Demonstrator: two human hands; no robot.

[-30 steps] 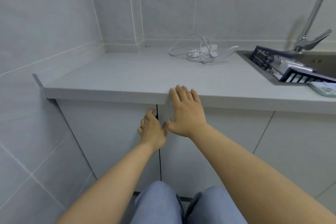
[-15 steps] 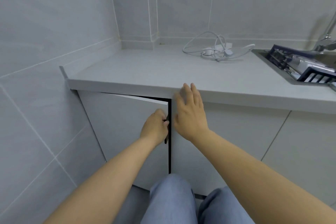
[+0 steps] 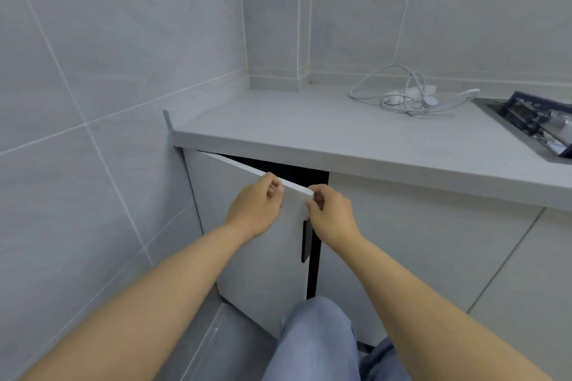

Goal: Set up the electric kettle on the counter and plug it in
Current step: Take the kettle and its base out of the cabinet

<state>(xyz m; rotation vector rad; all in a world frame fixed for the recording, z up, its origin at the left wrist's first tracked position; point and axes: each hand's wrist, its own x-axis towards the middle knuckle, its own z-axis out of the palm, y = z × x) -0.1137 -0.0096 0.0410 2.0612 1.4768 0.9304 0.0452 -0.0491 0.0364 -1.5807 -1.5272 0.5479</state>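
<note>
Gripping the top edge of a white cabinet door (image 3: pixel 257 244) at the middle of the frame, the left hand (image 3: pixel 253 210) has its fingers curled over that edge, and the right hand (image 3: pixel 329 213) pinches the same edge at the door's upper free corner, just to the right. The two hands are close together but not touching. The door stands ajar, swung out toward the camera, with a dark gap showing above it and down its right side; a dark slim handle (image 3: pixel 306 241) runs vertically near that side, partly behind the right wrist. Nothing can be made out inside the dark opening, and no kettle shows anywhere in view. To the right, further white cabinet fronts (image 3: pixel 418 241) are shut. Above them runs a pale grey counter (image 3: pixel 309 127) with a low raised lip along its back and left end. On it, toward the upper right of the frame, lies a white power strip (image 3: pixel 414 93) tangled in its own loosely coiled white cord. At the right edge a sink (image 3: pixel 495 114) is set into the counter, holding a dark blue rack (image 3: pixel 532 114) with items too blurred to name. Large pale grey wall tiles (image 3: pixel 108 56) fill the left and top of the frame, meeting in a corner behind the counter. Blue-trousered knees (image 3: pixel 315 340) sit at the bottom centre.
</note>
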